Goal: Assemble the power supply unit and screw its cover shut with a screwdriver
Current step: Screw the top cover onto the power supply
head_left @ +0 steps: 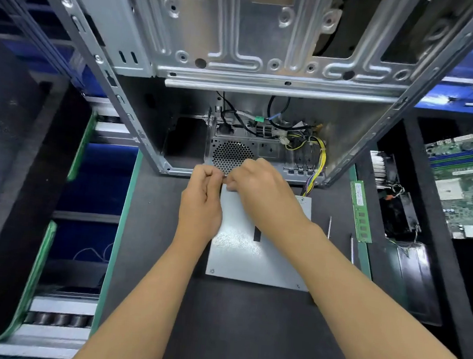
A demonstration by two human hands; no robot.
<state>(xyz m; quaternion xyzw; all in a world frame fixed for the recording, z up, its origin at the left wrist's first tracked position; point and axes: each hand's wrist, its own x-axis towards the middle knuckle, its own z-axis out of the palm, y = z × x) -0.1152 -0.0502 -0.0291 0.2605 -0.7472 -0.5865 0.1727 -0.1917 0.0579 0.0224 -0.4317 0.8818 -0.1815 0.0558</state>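
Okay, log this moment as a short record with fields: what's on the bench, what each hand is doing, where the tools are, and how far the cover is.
unit: power supply unit, grey metal cover up, flat on dark mat
left hand: left hand, fingers curled, at the unit's far left corner
right hand: right hand, pinching at the same corner; what it holds is hidden
cables: wire bundle runs from the unit into the computer case
tools: two thin tools lie right of the unit, untouched
nearby: memory stick, motherboard

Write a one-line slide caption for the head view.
Both hands, left and right, meet at the far edge of the power supply cover before an open computer case.
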